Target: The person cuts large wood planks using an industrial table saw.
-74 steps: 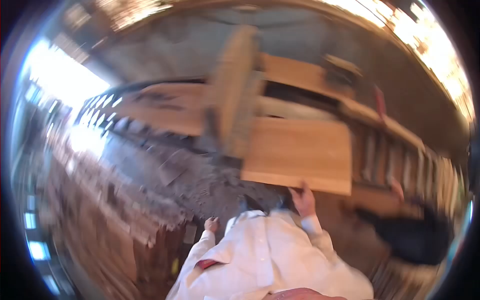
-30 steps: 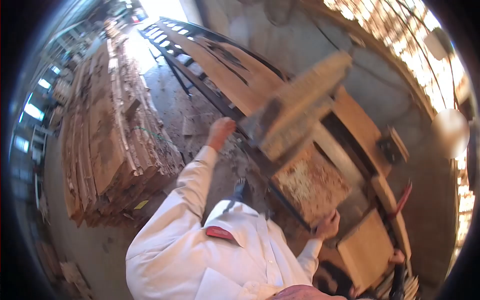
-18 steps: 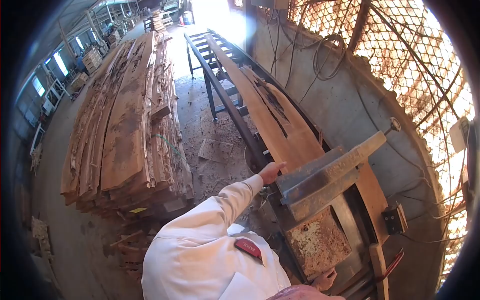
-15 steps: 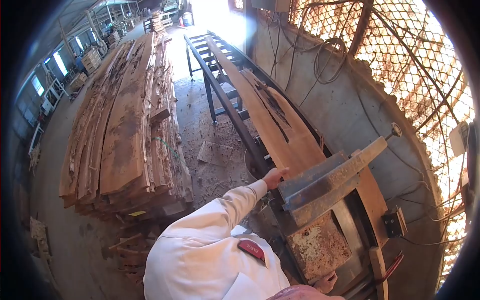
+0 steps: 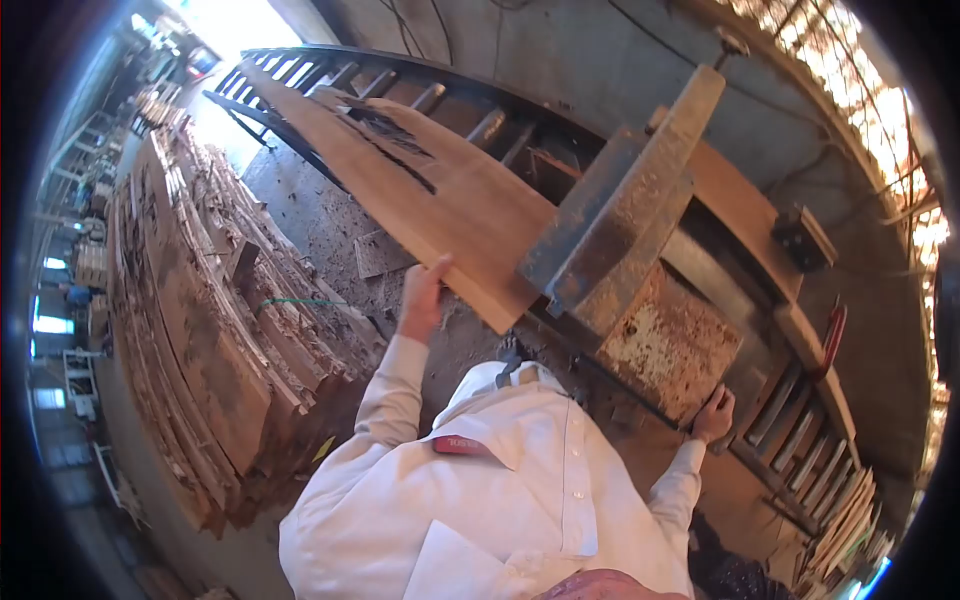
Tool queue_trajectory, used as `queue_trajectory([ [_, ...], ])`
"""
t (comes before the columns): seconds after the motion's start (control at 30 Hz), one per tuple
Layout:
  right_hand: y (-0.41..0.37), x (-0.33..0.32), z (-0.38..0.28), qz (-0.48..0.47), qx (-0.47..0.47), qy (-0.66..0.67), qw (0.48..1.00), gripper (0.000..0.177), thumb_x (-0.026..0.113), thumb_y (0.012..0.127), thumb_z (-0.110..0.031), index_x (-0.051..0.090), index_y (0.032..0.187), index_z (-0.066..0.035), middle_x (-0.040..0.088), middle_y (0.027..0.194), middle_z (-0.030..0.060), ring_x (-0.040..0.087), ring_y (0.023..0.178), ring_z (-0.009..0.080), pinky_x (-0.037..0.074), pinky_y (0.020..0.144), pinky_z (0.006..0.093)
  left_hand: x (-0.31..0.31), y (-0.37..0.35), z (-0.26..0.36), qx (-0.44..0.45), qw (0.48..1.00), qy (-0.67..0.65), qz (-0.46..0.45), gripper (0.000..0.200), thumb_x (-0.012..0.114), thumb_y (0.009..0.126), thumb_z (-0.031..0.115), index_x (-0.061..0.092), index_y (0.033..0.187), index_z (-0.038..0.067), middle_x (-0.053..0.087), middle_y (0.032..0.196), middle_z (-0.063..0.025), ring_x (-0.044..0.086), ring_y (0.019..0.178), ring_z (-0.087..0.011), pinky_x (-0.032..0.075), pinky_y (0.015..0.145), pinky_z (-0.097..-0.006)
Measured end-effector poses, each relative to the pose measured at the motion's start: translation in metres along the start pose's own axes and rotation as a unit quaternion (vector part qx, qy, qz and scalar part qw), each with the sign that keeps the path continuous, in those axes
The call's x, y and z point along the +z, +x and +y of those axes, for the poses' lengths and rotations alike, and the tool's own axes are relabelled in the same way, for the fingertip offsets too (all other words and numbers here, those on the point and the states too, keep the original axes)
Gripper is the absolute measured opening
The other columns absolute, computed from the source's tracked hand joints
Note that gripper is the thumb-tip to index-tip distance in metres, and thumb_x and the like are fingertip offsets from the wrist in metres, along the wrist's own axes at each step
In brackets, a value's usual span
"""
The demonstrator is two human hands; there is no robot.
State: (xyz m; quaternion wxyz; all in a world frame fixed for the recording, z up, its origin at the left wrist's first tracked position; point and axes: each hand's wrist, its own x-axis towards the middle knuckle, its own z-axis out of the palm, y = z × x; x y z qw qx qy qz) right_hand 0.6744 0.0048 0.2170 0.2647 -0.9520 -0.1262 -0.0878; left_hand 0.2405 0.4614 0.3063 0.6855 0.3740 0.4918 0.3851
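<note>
My left hand (image 5: 423, 298) grips the near left edge of a long brown plank (image 5: 470, 225), its thumb on top. The plank has dark cracks and lies on a black roller conveyor (image 5: 320, 52), its near end beside the guard of a worn metal machine (image 5: 640, 220). At the front corner of the machine's rusty, speckled plate (image 5: 670, 345) is my right hand (image 5: 713, 415), its fingers curled at the edge. What that hand holds, if anything, is too small to tell.
A tall stack of rough planks (image 5: 215, 330) stands on the left. Behind the machine lies another board (image 5: 735, 205). A red-handled tool (image 5: 832, 340) and a second roller section (image 5: 800, 430) are at the right. A wooden piece (image 5: 380, 254) lies on the floor.
The view has turned and shifted. The plank's near end has swung out to the left of the machine's guard, with my left hand still on its edge. More of my right hand shows.
</note>
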Motion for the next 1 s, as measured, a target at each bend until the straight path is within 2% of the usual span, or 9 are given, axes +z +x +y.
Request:
queue_trajectory([
  [0.1, 0.0, -0.001, -0.005, 0.004, 0.008, 0.008, 1.0, 0.04, 0.061, 0.1, -0.047, 0.073, 0.105, -0.009, 0.075, 0.094, 0.0113, 0.072, 0.086, 0.0305, 0.055, 0.076, 0.0409, -0.034, -0.026, 0.027, 0.058, 0.995, 0.057, 0.058, 0.03, 0.072, 0.093, 0.019, 0.07, 0.111, -0.005, 0.073, 0.105, -0.0094, 0.069, 0.091, -0.0157, 0.054, 0.081, -0.0306],
  [0.37, -0.001, 0.0, -0.007, -0.006, 0.009, 0.023, 1.0, 0.039, 0.063, 0.1, -0.046, 0.073, 0.103, -0.009, 0.073, 0.086, 0.006, 0.069, 0.076, 0.0195, 0.054, 0.069, 0.0351, -0.06, -0.078, 0.064, 0.058, 0.991, 0.061, 0.105, 0.027, 0.07, 0.096, 0.018, 0.069, 0.106, -0.007, 0.073, 0.101, -0.0082, 0.068, 0.088, -0.0146, 0.053, 0.08, -0.0292],
  [0.47, -0.011, 0.003, -0.018, -0.047, 0.031, 0.14, 0.989, 0.03, 0.064, 0.102, -0.035, 0.073, 0.102, -0.006, 0.071, 0.084, 0.003, 0.064, 0.073, 0.0129, 0.052, 0.066, 0.0313, -0.077, -0.092, 0.068, 0.056, 0.989, 0.097, 0.097, 0.027, 0.069, 0.096, 0.019, 0.069, 0.105, -0.007, 0.073, 0.101, -0.0085, 0.068, 0.087, -0.0141, 0.053, 0.078, -0.0285],
  [0.57, -0.051, -0.004, -0.058, -0.177, 0.103, 0.311, 0.928, 0.022, 0.065, 0.1, -0.024, 0.072, 0.107, -0.004, 0.073, 0.087, 0.0064, 0.066, 0.077, 0.0139, 0.054, 0.072, 0.0312, -0.075, -0.111, 0.075, 0.052, 0.99, 0.086, 0.102, 0.027, 0.069, 0.096, 0.02, 0.07, 0.104, -0.006, 0.073, 0.099, -0.0077, 0.067, 0.086, -0.0125, 0.051, 0.076, -0.028],
  [0.7, -0.105, -0.016, -0.147, -0.333, -0.098, 0.348, 0.871, 0.023, 0.07, 0.096, -0.015, 0.068, 0.114, -0.002, 0.072, 0.095, 0.0079, 0.068, 0.086, 0.0154, 0.054, 0.079, 0.0294, -0.085, -0.119, 0.069, 0.071, 0.978, 0.151, 0.124, 0.028, 0.069, 0.096, 0.021, 0.071, 0.102, -0.006, 0.072, 0.098, -0.0067, 0.065, 0.083, -0.0107, 0.05, 0.075, -0.0275],
  [0.77, -0.118, -0.036, -0.204, -0.435, -0.19, 0.348, 0.809, 0.036, 0.077, 0.089, -0.014, 0.066, 0.121, -0.002, 0.072, 0.11, 0.0103, 0.069, 0.101, 0.0208, 0.055, 0.089, 0.0326, -0.073, -0.124, 0.073, 0.081, 0.974, 0.17, 0.126, 0.029, 0.068, 0.097, 0.022, 0.071, 0.101, -0.007, 0.072, 0.096, -0.0059, 0.063, 0.081, -0.0102, 0.049, 0.074, -0.0274],
  [0.83, -0.119, -0.062, -0.265, -0.403, -0.399, 0.306, 0.764, 0.057, 0.084, 0.08, -0.017, 0.061, 0.131, -0.005, 0.063, 0.131, 0.0163, 0.062, 0.121, 0.0294, 0.05, 0.102, 0.0404, -0.06, -0.131, 0.081, 0.095, 0.968, 0.2, 0.119, 0.031, 0.067, 0.097, 0.023, 0.071, 0.102, -0.008, 0.072, 0.095, -0.0052, 0.063, 0.08, -0.01, 0.049, 0.073, -0.0276],
  [0.9, -0.13, -0.062, -0.301, -0.414, -0.501, 0.314, 0.692, 0.071, 0.084, 0.078, -0.022, 0.053, 0.141, -0.01, 0.049, 0.149, 0.0179, 0.045, 0.138, 0.0356, 0.038, 0.115, 0.0464, -0.057, -0.137, 0.086, 0.105, 0.961, 0.228, 0.112, 0.033, 0.066, 0.098, 0.024, 0.071, 0.104, -0.008, 0.072, 0.094, -0.0047, 0.062, 0.08, -0.0098, 0.049, 0.073, -0.0277],
  [1.0, -0.155, -0.057, -0.343, -0.374, -0.598, 0.285, 0.649, 0.08, 0.081, 0.082, -0.032, 0.045, 0.15, -0.012, 0.038, 0.159, 0.0169, 0.036, 0.147, 0.0372, 0.028, 0.122, 0.0483, -0.068, -0.133, 0.09, 0.113, 0.94, 0.303, 0.104, 0.038, 0.068, 0.096, 0.03, 0.073, 0.107, -0.006, 0.072, 0.093, -0.0047, 0.063, 0.083, -0.0098, 0.049, 0.075, -0.0265],
])
